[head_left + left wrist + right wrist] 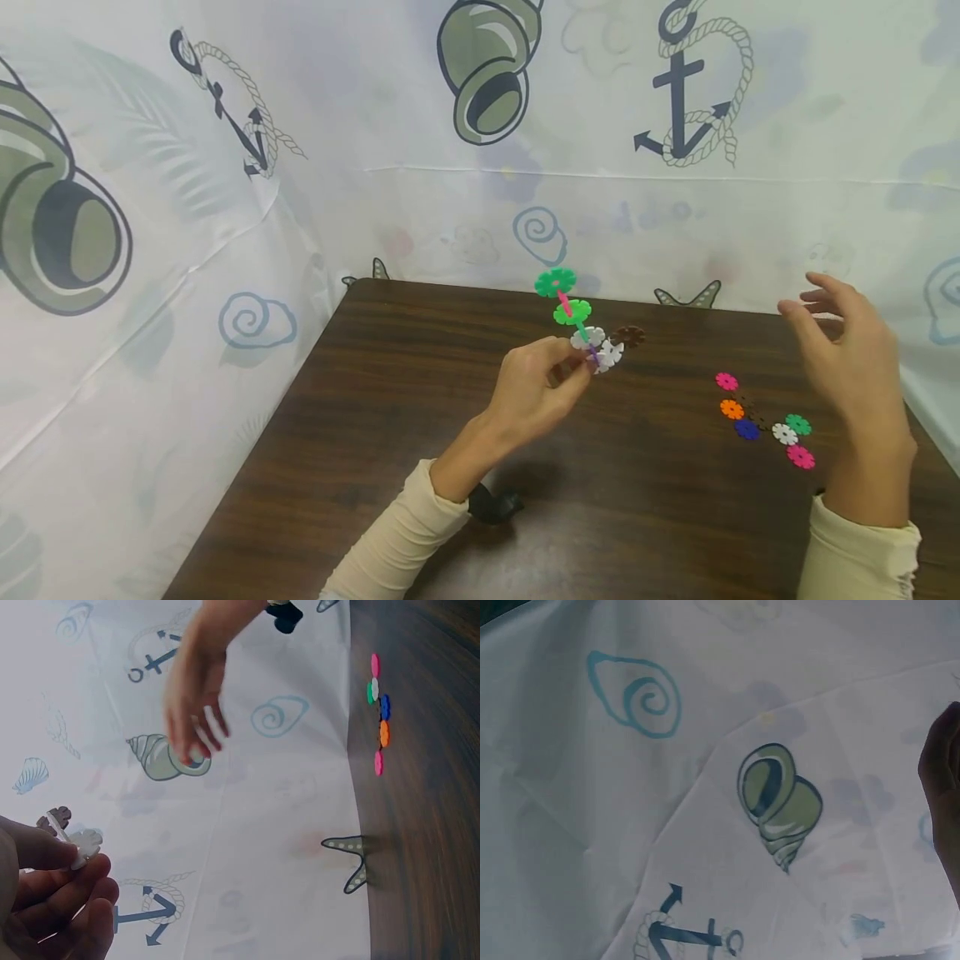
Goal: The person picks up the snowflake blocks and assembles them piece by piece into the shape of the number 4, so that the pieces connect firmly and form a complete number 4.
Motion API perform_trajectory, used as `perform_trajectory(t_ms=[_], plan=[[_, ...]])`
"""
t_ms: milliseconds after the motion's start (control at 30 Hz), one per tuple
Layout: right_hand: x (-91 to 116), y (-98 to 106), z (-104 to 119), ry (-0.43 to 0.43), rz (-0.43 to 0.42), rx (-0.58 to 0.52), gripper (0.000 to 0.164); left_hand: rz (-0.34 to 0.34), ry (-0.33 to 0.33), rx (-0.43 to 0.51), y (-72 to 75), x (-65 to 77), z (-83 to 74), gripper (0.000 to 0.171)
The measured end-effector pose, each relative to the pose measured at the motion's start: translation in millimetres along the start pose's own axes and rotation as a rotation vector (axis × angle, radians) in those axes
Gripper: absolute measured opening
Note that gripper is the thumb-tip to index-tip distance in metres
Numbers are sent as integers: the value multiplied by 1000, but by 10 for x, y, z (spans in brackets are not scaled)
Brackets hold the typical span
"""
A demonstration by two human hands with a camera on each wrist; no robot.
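My left hand (536, 383) pinches a chain of interlocking flower-shaped plastic discs (572, 312) between thumb and fingertips, above the table. Green discs form its upper end, joined by pink and teal ones seen edge-on. White discs (611, 354), a purple one and a brown disc (628, 336) sit at the fingertips, partly hidden by them. In the left wrist view, the white disc (88, 841) shows above the curled fingers. My right hand (847, 350) is raised on the right, apart from the chain, fingers relaxed and bent, with nothing visible in them.
Loose discs lie on the dark wooden table (405, 392) at right: pink (726, 381), orange (732, 409), blue (747, 429), white (785, 433), green (798, 424) and dark brown ones. A printed curtain (420, 217) stands behind and left of the table.
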State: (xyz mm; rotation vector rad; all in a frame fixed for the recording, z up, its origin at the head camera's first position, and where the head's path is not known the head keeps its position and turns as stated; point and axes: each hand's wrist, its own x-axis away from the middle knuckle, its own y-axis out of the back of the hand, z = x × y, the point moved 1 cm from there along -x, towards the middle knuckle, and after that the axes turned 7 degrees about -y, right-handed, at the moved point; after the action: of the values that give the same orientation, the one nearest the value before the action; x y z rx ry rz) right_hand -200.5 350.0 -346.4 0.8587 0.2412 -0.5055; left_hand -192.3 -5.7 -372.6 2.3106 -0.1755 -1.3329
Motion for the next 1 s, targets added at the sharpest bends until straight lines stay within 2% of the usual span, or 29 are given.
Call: perform_trajectory(t_ms=[267, 600, 700, 933, 1000], plan=[[-240, -50, -478, -26, 238, 153, 80, 2, 13, -7, 14, 8, 3, 7], [-359, -267, -1056, -87, 421, 240, 90, 2, 4, -12, 21, -11, 10, 7], [-358, -323, -1173, -103, 480, 257, 91, 4, 7, -9, 25, -13, 8, 7], [-301, -462, -1329, -224, 653, 264, 99, 9, 11, -6, 33, -5, 2, 6], [-296, -503, -1348, -221, 680, 268, 98, 8, 7, -7, 33, -5, 1, 6]])
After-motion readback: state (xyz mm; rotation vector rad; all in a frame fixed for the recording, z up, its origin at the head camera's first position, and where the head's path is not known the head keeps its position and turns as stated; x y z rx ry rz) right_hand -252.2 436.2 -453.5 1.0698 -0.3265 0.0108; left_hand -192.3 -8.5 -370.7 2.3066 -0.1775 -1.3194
